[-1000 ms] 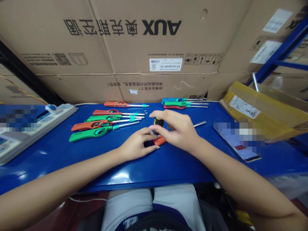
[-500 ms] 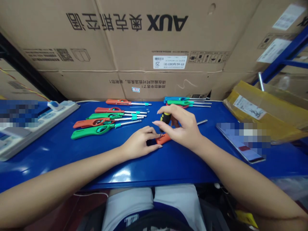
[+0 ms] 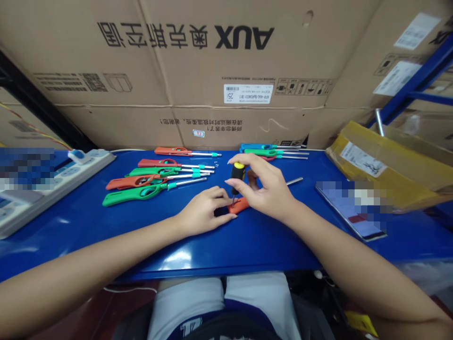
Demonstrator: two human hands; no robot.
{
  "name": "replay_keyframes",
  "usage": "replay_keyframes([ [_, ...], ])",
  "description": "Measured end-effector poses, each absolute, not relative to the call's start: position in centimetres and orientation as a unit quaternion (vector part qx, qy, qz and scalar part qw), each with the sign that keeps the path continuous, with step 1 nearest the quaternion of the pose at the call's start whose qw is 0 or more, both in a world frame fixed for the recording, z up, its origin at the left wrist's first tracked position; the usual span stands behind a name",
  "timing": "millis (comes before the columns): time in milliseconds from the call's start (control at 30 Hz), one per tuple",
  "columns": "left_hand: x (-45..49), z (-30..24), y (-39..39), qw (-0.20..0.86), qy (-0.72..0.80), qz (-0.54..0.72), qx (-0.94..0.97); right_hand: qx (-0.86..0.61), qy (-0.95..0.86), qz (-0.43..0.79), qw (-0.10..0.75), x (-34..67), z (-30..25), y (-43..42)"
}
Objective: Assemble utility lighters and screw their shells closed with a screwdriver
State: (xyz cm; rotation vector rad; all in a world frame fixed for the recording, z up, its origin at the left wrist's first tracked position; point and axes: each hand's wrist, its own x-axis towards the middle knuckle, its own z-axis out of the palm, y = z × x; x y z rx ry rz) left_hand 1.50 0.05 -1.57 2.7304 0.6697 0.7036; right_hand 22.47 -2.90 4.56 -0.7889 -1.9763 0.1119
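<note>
My right hand [image 3: 264,186] grips a short black-and-yellow screwdriver [image 3: 238,178], held nearly upright. Its tip meets the end of an orange lighter [image 3: 239,204] lying on the blue table. With fingers and thumb around that same end, my left hand [image 3: 205,210] holds the lighter. The lighter's middle is hidden behind my right hand, and its metal tube sticks out on the other side. To the left lie several long-necked lighters, among them a green lighter [image 3: 132,194] and an orange lighter [image 3: 136,181]. Tiny metal pieces [image 3: 216,164], perhaps screws, lie by their tips.
Behind my right hand lie more lighters, a blue lighter [image 3: 262,147] and a green lighter [image 3: 260,153] among them. A phone [image 3: 350,210] and a yellow-taped package [image 3: 382,165] are on the right. At left is a white power strip [image 3: 88,165]. A large cardboard box [image 3: 198,61] stands behind the table [image 3: 170,255].
The screwdriver has tipped more upright, showing its yellow end, and my right hand has shifted slightly left. My left hand keeps its hold. The whole view has moved a little.
</note>
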Motion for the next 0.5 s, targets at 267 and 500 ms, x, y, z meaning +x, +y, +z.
replay_keyframes([
  [267,3.0,0.2,3.1,0.027,0.216,0.161,0.963,-0.323,-0.620,0.156,0.698,22.3,4.3,-3.2],
  [500,7.0,0.0,8.7,-0.048,0.241,0.129,0.961,-0.317,-0.471,0.457,0.685,21.8,3.8,-1.4],
])
